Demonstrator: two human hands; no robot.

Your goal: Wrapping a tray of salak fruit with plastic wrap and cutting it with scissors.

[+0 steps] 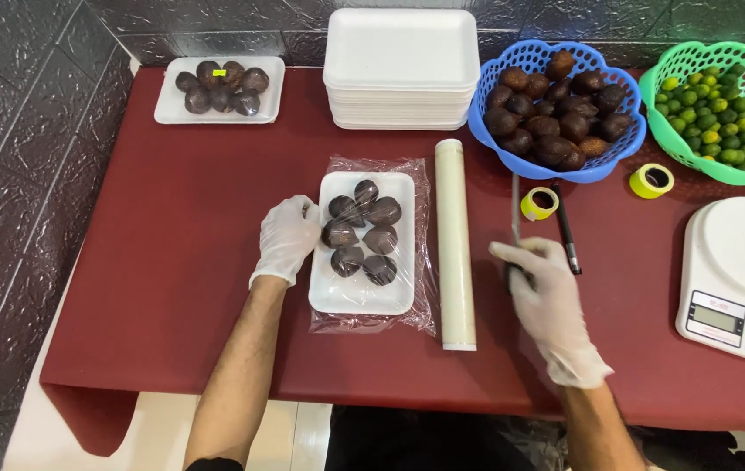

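Resting against the left rim of a white foam tray, the gloved left hand lies with fingers loosely curled, touching the tray's edge but closed around nothing; the tray sits near the middle of the dark red table, toward the front edge, on a sheet of clear plastic wrap that shows around its sides; seven dark brown fruits lie in the tray's upper part, close together. Just to the right of the tray a roll of wrap lies lengthwise, pointing from the back edge toward the front. The gloved right hand is right of the roll, fingers closed around the dark handle of a thin knife whose blade points toward the back edge; a black pen lies just beside it, and a yellow tape roll sits near the blade tip. At the back left corner stands a wrapped tray of fruit; a stack of empty foam trays occupies the back edge's middle; a blue basket of brown fruits and a green basket of small limes stand toward the back right; a second yellow tape roll lies between them; a white kitchen scale sits at the right edge.
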